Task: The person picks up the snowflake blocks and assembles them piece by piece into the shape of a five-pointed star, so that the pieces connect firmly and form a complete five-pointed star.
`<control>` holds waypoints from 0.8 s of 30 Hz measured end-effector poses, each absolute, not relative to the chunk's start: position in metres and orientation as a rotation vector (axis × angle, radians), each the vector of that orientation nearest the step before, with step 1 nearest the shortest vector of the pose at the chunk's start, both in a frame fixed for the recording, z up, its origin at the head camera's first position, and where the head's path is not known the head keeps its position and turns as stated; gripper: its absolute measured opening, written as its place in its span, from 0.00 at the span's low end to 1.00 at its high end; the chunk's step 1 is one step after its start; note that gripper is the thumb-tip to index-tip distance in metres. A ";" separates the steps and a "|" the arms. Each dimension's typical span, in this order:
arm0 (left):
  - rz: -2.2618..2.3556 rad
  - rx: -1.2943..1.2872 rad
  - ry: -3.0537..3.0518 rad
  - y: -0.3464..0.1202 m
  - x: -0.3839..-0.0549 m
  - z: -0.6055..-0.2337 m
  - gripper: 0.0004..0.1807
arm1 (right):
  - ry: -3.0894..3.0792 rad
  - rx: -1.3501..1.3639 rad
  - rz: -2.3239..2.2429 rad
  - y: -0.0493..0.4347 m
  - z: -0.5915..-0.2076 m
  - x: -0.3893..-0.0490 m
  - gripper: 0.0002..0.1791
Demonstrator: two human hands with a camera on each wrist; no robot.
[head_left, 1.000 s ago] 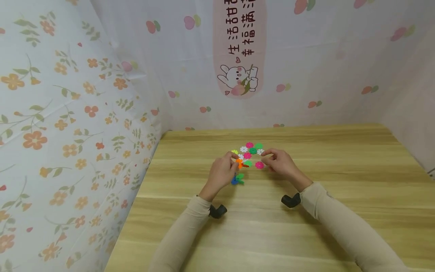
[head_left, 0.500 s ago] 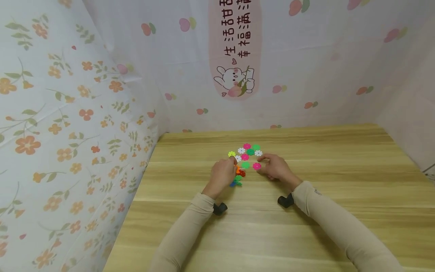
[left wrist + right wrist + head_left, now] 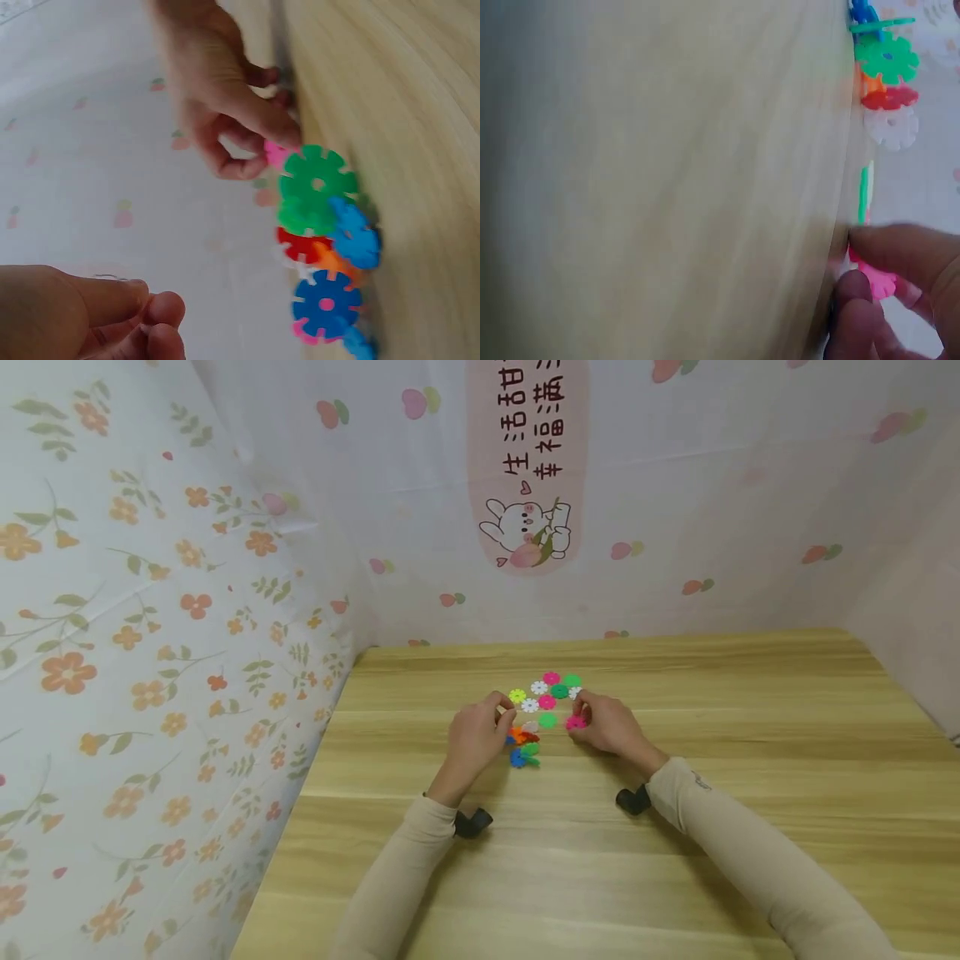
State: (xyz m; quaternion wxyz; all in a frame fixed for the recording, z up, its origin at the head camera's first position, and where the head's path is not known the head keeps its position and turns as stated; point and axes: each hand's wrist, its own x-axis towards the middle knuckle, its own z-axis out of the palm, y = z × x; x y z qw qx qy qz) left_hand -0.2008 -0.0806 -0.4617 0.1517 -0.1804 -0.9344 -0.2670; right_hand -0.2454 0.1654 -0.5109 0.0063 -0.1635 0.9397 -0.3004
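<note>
1. The right hand (image 3: 609,723) pinches a pink disc (image 3: 575,723) between thumb and fingers, low over the table (image 3: 712,877), on the side of the group facing the right edge.
2. The left hand (image 3: 476,731) has a released grip: its fingers are loosely bent round nothing visible, on the side toward the left edge.
3. Just beside the left hand sit an orange piece (image 3: 516,737) and a red piece (image 3: 531,737), with a blue disc (image 3: 517,759) and green pieces (image 3: 531,749) nearer the person (whether all four are joined I cannot tell).
4. Toward the far edge lie flat notched discs: a yellow disc (image 3: 517,696) nearest the far-left corner, a dark green disc (image 3: 559,691), and others in white, pink and light green.
5. A flowered cloth (image 3: 172,668) hangs along the left edge; a sheet with a rabbit print (image 3: 525,531) hangs behind the far edge.
</note>
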 end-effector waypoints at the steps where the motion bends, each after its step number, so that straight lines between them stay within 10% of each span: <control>1: -0.799 -0.534 -2.676 -0.081 -0.198 -0.460 0.05 | 2.937 -0.522 -0.954 0.165 -0.511 -0.244 0.12; 24: -1.355 -0.710 -2.526 -0.073 -0.179 -0.445 0.06 | 2.346 -0.499 -1.744 0.137 -0.435 -0.207 0.12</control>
